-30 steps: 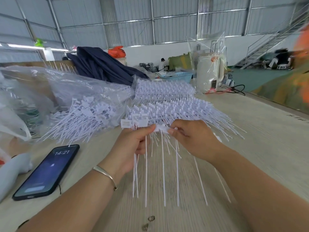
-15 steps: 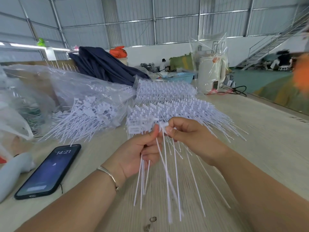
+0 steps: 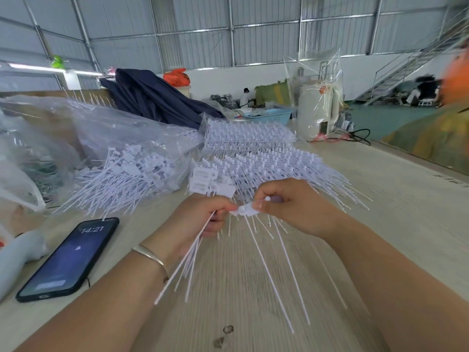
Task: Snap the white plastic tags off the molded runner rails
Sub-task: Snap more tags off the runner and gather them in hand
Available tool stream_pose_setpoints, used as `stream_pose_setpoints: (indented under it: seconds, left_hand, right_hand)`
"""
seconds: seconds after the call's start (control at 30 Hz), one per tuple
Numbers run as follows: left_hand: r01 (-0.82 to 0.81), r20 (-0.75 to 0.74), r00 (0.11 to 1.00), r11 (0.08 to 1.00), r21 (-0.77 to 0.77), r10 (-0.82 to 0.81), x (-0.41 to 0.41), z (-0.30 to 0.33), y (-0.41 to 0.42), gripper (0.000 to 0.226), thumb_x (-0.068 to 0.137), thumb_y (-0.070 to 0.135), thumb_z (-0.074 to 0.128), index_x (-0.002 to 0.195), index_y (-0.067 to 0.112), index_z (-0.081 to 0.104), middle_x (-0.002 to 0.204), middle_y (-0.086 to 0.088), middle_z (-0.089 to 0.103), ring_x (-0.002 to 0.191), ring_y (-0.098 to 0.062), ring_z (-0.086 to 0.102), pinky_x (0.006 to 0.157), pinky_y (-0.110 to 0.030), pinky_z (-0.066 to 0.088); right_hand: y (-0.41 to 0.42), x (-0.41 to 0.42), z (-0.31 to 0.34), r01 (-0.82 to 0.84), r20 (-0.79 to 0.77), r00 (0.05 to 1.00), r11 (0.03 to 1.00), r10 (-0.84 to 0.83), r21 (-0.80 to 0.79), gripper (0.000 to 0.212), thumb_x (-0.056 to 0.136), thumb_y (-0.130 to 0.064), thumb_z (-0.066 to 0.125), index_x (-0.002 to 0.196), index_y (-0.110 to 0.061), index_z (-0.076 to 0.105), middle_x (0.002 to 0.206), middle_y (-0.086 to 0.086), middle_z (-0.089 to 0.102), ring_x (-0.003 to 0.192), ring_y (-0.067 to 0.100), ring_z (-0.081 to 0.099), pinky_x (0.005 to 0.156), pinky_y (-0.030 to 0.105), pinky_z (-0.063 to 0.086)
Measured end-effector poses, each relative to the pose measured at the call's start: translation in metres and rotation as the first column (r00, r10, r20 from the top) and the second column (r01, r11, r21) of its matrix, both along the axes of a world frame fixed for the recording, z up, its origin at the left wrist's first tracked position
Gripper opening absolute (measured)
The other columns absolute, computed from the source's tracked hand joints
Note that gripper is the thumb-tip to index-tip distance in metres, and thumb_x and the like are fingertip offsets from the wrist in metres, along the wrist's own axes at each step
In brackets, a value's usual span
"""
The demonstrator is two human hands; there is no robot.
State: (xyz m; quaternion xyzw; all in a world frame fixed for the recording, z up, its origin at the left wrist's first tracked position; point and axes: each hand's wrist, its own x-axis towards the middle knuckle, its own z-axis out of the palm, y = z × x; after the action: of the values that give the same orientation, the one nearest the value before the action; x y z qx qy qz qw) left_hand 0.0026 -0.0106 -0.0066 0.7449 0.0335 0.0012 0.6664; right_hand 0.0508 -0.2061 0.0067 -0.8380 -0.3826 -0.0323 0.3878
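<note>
- Bench (image 3: 380, 199) carries a heap of runner rails (image 3: 266, 158), white and bristling with thin tails.
- Left hand (image 3: 200, 219): fingers clamped on a bundle of snapped tags (image 3: 210, 184).
- Right hand (image 3: 291, 207): fingers pinching one flat white tag (image 3: 245, 211) above the bench.

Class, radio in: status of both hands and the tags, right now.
Left hand grips bundle of snapped tags. Right hand pinches tag piece. Runner stack waits behind. Nothing blocking.
</note>
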Motion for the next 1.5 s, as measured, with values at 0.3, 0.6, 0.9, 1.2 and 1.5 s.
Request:
stream_pose_setpoints:
  seconds: [0.3,0.6,0.9,1.2,1.5]
  left_hand:
    - [-0.162,0.003,0.986,0.973,-0.165,0.165,-0.004,0.003,0.015,0.028,0.094,0.024,0.058,0.070,0.013,0.050,0.056,-0.002,0.048,0.040,-0.011,0.040,0.041,-0.020,0.035]
    - [0.009,0.133,0.991,0.988,-0.153,0.012,-0.011,0.002,-0.021,0.008,0.068,0.030,0.080,0.072,0.023,0.078,0.056,0.010,0.022,0.045,-0.006,0.015,0.038,-0.017,0.015]
    - [-0.046,0.115,0.990,0.957,-0.287,0.082,-0.006,0.000,-0.012,0.006,0.066,0.021,0.075,0.063,0.016,0.071,0.049,0.010,0.029,0.039,-0.005,0.017,0.036,-0.017,0.013]
    - [0.204,0.116,0.979,0.866,-0.457,-0.169,-0.008,0.000,-0.012,0.024,0.078,0.021,0.072,0.058,0.020,0.058,0.050,0.010,0.025,0.037,-0.002,0.018,0.038,-0.019,0.010]
    - [0.368,-0.003,0.885,0.702,-0.609,-0.466,-0.013,-0.007,-0.011,0.062,0.053,0.031,0.095,0.070,0.018,0.037,0.053,0.007,0.016,0.038,-0.006,0.013,0.031,-0.015,0.025]
  right_hand:
    - [-0.009,0.005,0.004,0.059,-0.097,0.994,0.998,-0.055,0.036,0.016,0.097,-0.025,0.052,0.082,-0.025,0.058,0.067,-0.009,0.053,0.056,0.007,0.042,0.060,0.025,0.034]
    - [0.011,-0.005,-0.002,-0.039,-0.013,0.999,0.985,0.042,0.170,0.009,0.098,-0.013,0.051,0.107,-0.013,0.052,0.101,-0.002,0.059,0.097,0.007,0.056,0.081,0.016,0.043]
    - [0.002,-0.001,0.002,0.067,0.221,0.971,0.993,-0.088,0.100,0.016,0.096,-0.024,0.056,0.085,-0.014,0.062,0.047,-0.010,0.037,0.045,0.005,0.038,0.052,0.018,0.022]
    - [0.004,-0.003,0.003,-0.081,-0.080,0.991,0.954,0.109,0.289,0.016,0.095,-0.020,0.057,0.084,-0.010,0.063,0.070,0.020,0.049,0.063,0.016,0.041,0.064,0.029,0.031]
    - [0.011,-0.012,-0.003,-0.262,-0.302,0.865,0.873,0.401,0.411,0.012,0.090,-0.005,0.059,0.081,-0.010,0.064,0.072,-0.006,0.061,0.071,0.007,0.052,0.072,0.016,0.042]
